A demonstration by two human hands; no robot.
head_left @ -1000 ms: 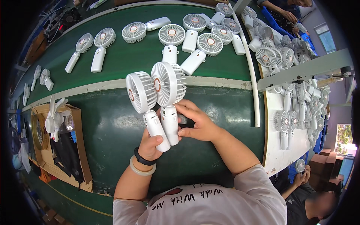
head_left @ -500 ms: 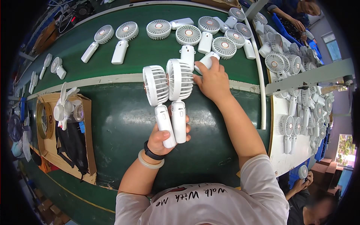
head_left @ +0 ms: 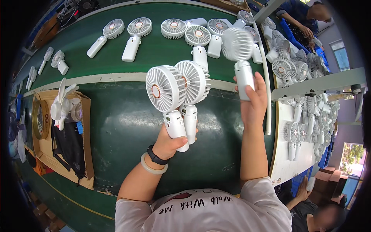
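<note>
My left hand (head_left: 169, 144) is closed round the handles of two white handheld fans, held side by side and upright over the near bench. The front fan (head_left: 164, 89) overlaps the second fan (head_left: 195, 83), and both round heads face up and leftward. To the right, my right hand (head_left: 253, 96) grips the white handle of a third handheld fan (head_left: 244, 79), raised with its head up; that head is smeared by motion. Beyond my hands, several more white fans (head_left: 198, 36) lie on the green belt (head_left: 154, 58), some touching one another.
A pale rail (head_left: 116, 78) divides the belt from the dark green bench (head_left: 127, 120). At left stands a cardboard box (head_left: 89, 154) holding tape and a white fan. On the right, a white table (head_left: 284, 166) carries many fans beside a metal bar (head_left: 320, 82). Two people work there.
My right hand has lifted a fan off the belt and moved right with it. The two fans in my left hand have turned, showing more of their fronts.
</note>
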